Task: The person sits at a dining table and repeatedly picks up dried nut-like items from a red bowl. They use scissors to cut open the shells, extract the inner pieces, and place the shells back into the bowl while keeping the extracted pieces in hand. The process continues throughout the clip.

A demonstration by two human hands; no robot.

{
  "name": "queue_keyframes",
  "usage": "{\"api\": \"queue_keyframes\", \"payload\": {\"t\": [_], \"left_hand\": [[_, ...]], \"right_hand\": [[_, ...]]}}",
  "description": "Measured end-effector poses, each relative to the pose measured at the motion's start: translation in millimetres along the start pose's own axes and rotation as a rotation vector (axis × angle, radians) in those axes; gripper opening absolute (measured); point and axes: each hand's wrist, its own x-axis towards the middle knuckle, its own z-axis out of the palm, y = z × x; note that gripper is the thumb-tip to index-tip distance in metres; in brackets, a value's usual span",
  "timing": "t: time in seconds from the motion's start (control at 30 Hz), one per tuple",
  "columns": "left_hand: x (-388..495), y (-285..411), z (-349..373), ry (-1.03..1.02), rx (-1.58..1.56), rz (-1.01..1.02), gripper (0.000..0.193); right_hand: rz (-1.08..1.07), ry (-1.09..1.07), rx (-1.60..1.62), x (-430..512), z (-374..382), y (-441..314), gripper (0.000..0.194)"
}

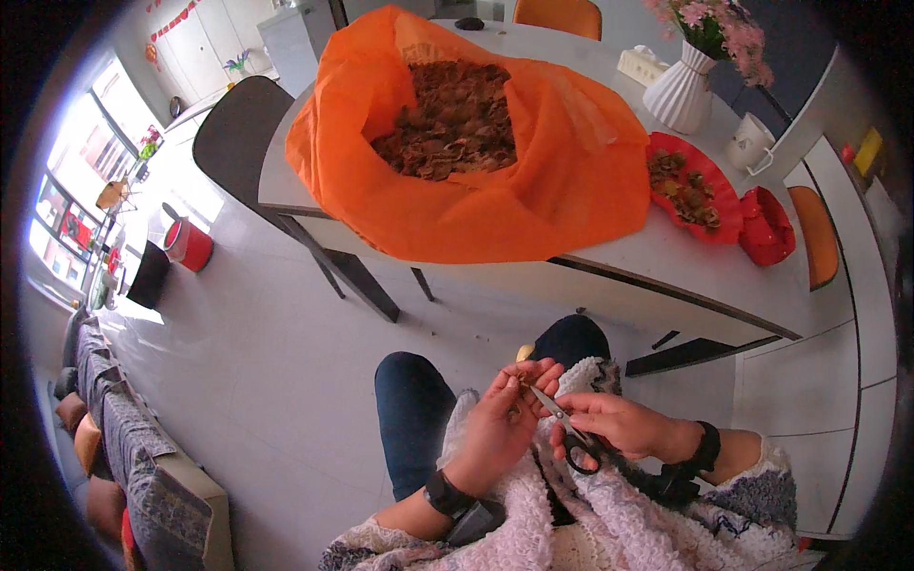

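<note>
My left hand [500,414], palm up above my lap, pinches a small brown dried piece [526,380] between thumb and fingers. In my right hand [621,421] is a pair of scissors [559,412] with black handles, its blade tips at that piece. Whether the blades touch it I cannot tell. Beyond my knees, an orange fabric bag [593,207] sits wide-mouthed on the table, full of brown dried plant pieces [457,121]. Right of the bag, a red fluted dish [725,203] bears more dried pieces [689,193].
A small red container [767,227] stands by the dish on the white table [685,275]. Farther back are a white mug [750,145], a ribbed vase [682,89] of pink flowers and a tissue box [641,66]. A dark chair [235,135] adjoins the table's left side.
</note>
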Motion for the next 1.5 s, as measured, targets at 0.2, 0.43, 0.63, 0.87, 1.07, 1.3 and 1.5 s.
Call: {"api": "queue_keyframes", "payload": {"t": [0.2,0.43,0.63,0.87,1.07,1.3,1.5], "left_hand": [[1.0,0.5,-0.4,-0.007,0.002,0.003,0.014],[1.7,-2.1,-4.0,-0.078,0.007,0.044,0.019],[1.8,-8.1,-6.9,-0.046,0.032,0.091,0.016],[3.1,-15.6,-5.7,-0.023,0.017,0.077,0.016],[-2.6,-14.5,-6.6,0.090,-0.011,-0.015,0.017],[1.5,-12.2,-13.3,0.113,-0.065,-0.111,0.016],[2.6,-8.9,-15.4,-0.058,-0.260,-0.039,0.017]], "right_hand": [[0.023,0.012,0.013,3.5,1.9,0.5,0.032],[0.044,0.009,0.058,4.7,1.6,1.3,0.034],[0.065,0.021,0.057,8.4,0.6,2.8,0.027],[-0.023,0.122,-0.403,10.8,-2.3,0.2,0.022],[-0.037,0.166,-0.425,10.6,-3.1,-0.5,0.018],[-0.054,0.100,-0.381,5.6,-7.4,4.4,0.023],[-0.283,0.371,-0.582,-32.3,-15.3,-42.4,0.027]]}}
